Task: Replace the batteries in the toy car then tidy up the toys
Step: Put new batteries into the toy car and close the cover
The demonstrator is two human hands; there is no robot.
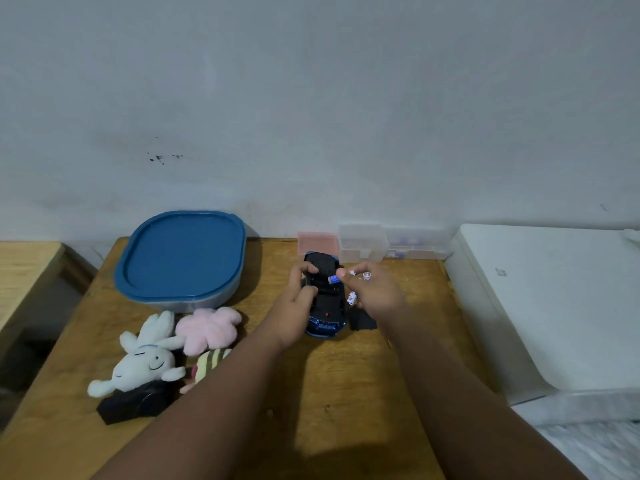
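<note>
A blue toy car [327,306] lies upside down on the wooden table [339,393], its black underside facing up. My left hand [300,299] grips the car's left side. My right hand [375,291] pinches a blue-and-white battery [333,279] by its end over the car's open compartment. A second battery [352,297] shows under that hand's palm, and a third [367,276] stands just above its knuckles. The black battery cover [362,320] lies on the table to the right of the car.
A grey container with a blue lid [181,256] sits at the back left. A white plush rabbit [145,362], a pink plush [207,327], a striped plush [207,367] and a black object [133,405] lie front left. Clear boxes [363,242] and a pink box [317,242] line the wall. A white appliance [554,306] stands right.
</note>
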